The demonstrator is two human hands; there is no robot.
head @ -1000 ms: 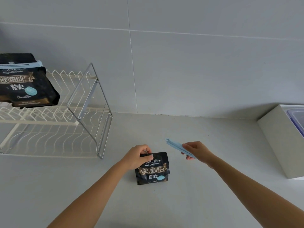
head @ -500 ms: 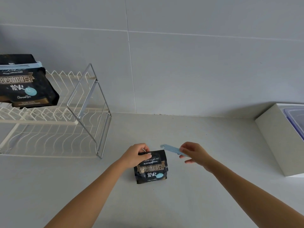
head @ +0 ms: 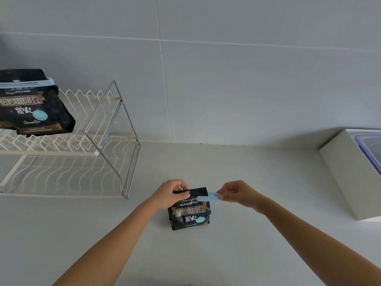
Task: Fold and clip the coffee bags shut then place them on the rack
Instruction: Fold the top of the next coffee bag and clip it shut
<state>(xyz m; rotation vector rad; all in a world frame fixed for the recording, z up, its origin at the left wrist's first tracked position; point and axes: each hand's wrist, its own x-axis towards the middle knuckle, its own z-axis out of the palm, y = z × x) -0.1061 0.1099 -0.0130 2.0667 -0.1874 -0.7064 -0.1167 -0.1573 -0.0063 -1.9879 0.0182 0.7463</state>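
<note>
Comparing with a second ago, we note our right hand (head: 237,194) has carried the pinched blue clip (head: 208,198) onto the folded top of the counter's coffee bag (head: 189,211), gripped by our left hand (head: 171,195), so clipping begins

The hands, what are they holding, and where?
The left hand pinches the folded top of the coffee bag on the counter. The right hand grips the blue bag clip by its right end.
</note>
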